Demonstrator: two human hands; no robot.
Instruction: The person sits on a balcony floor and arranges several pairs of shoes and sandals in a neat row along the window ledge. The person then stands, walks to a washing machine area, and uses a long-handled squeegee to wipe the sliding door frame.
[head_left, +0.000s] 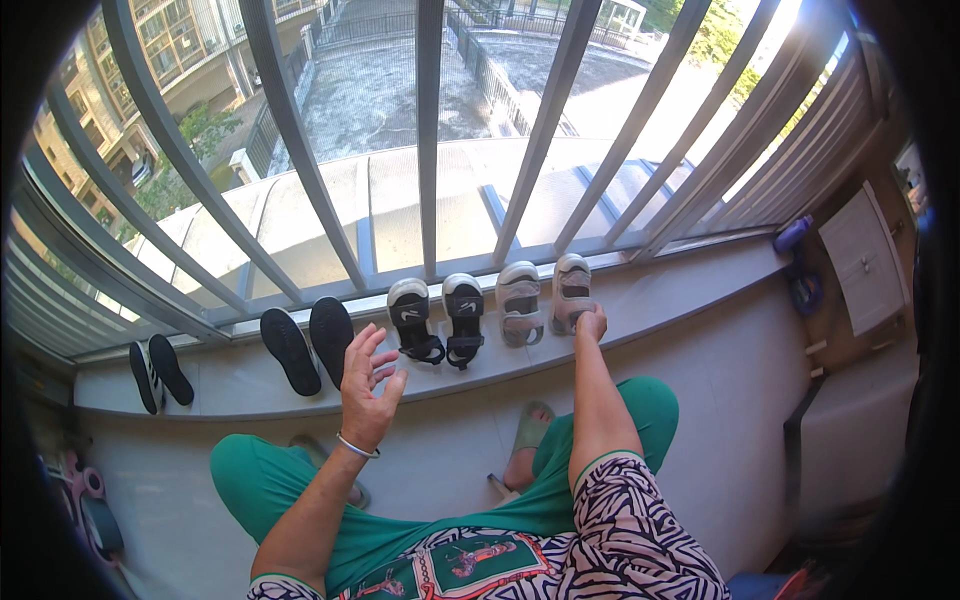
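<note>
My right hand (592, 322) is closed at the heel of a pinkish-beige sandal (572, 285), the rightmost shoe on the ledge. Its mate, a grey-beige sandal (520, 305), stands just to the left. Further left is a pair of black strapped sandals with pale toes, a left one (410, 315) and a right one (463, 315). My left hand (372, 385), wearing a bracelet, hovers with fingers spread between those and a dark shoe (330, 330) showing its sole. Another dark shoe (290, 350) leans beside that one, sole outward too.
A smaller dark pair (160, 375) leans at the ledge's left end. Metal railing bars (428, 150) rise behind the pale ledge (690, 295). A white cabinet door (865, 258) and a purple bottle (793, 235) are at right. A pink wheeled object (90, 490) stands at lower left.
</note>
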